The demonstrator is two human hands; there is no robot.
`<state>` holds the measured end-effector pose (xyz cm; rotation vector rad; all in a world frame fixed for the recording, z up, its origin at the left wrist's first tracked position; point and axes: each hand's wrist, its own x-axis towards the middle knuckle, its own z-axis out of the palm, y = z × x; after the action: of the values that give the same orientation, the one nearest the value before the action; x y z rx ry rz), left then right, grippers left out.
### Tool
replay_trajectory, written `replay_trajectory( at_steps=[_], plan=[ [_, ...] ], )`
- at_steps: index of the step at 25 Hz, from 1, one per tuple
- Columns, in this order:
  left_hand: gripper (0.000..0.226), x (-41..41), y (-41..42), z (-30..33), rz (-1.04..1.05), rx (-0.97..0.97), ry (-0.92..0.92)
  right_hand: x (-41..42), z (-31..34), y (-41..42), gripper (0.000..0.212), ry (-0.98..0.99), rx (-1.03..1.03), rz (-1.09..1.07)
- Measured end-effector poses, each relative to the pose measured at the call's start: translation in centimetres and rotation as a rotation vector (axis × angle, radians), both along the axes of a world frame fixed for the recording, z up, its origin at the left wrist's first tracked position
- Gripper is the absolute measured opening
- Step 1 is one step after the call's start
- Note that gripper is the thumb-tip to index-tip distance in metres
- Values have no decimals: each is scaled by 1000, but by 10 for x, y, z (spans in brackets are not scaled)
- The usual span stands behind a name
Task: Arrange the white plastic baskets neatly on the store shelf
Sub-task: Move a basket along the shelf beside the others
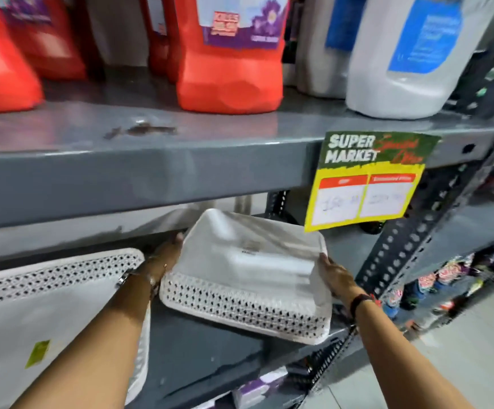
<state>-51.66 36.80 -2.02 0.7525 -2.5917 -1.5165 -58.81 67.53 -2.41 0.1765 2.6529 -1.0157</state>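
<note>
A white plastic basket (248,273) with a perforated side wall sits upside down and slightly tilted on the grey lower shelf (210,355). My left hand (166,255) grips its left edge and my right hand (335,276) grips its right edge. A second, larger white basket (48,314), also bottom up with a green sticker, lies to the left, partly under my left forearm. More white plastic shows behind, under the upper shelf, too hidden to make out.
The grey upper shelf (151,172) hangs low over the baskets and carries red jugs (231,81) and a white jug (402,84). A yellow price sign (366,184) hangs at its right. A perforated steel upright (402,249) stands right of the basket; floor tiles lie beyond.
</note>
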Motion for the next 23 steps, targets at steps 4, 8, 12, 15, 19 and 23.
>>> replay_trajectory(
  at_steps=[4, 8, 12, 15, 19, 23],
  plan=[
    [54, -16, 1, -11, 271, 344, 64, -7, 2, 6, 50, 32, -310, -71],
    [58, -15, 1, 7, 519, 813, 453, -15, 34, 4, 46, 111, -431, -31],
    [52, 9, -8, 50, 433, 946, 559, -16, 63, -1, 31, 341, -618, -80],
    [38, 38, -1, 47, 349, 680, 181, -12, 57, 3, 30, 273, -726, -37],
    [26, 62, 6, 35, 145, 522, -191, -8, 30, 8, 33, 180, -41, -141],
    [14, 67, 8, 34, -9, 151, -411, 4, 17, 12, 21, 270, -75, -230]
  ],
)
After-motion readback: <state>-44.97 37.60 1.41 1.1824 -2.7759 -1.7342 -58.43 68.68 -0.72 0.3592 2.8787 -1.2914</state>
